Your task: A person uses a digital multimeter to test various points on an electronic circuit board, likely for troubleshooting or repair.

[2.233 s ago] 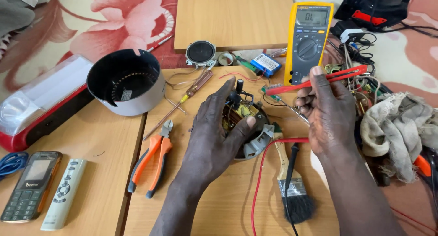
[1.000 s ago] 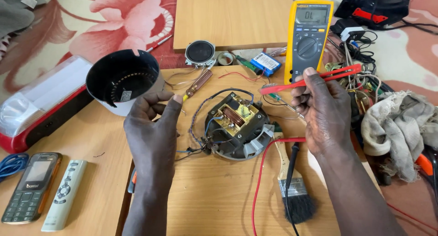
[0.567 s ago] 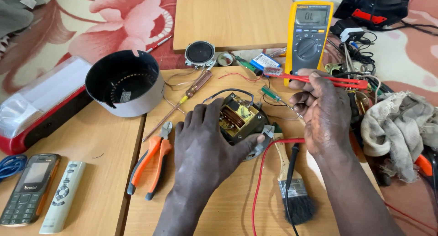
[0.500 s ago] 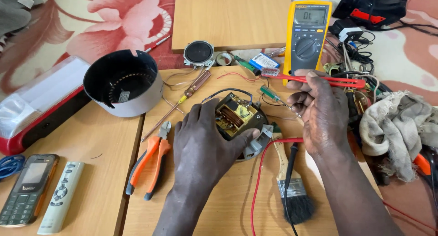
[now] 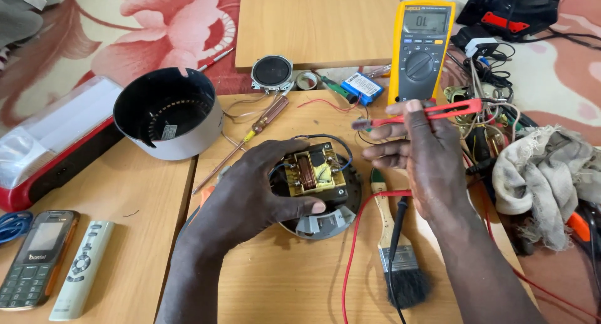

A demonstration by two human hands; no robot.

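My left hand [image 5: 253,195] grips a round dark base [image 5: 325,217] that carries a small transformer with copper windings and yellow tape [image 5: 313,172]; the thumb lies across its front edge. To its right my right hand [image 5: 421,164] holds a red meter probe [image 5: 432,113], tip pointing left, just above and right of the transformer. A red lead and a black lead [image 5: 357,236] run down across the wooden board [image 5: 269,280]. Behind the probe a yellow multimeter [image 5: 422,48] stands upright.
A grey and black round housing [image 5: 168,120] sits at the left, a screwdriver [image 5: 250,133] beside it. A paintbrush [image 5: 397,255] lies right of the base. A small speaker [image 5: 272,72], a grey rag [image 5: 544,174], tangled wires, a phone [image 5: 34,255] and a remote [image 5: 81,267] surround the work.
My left hand left the round housing, came back to the base and closed around it, turning it a little. My right hand stayed put with the red probe.
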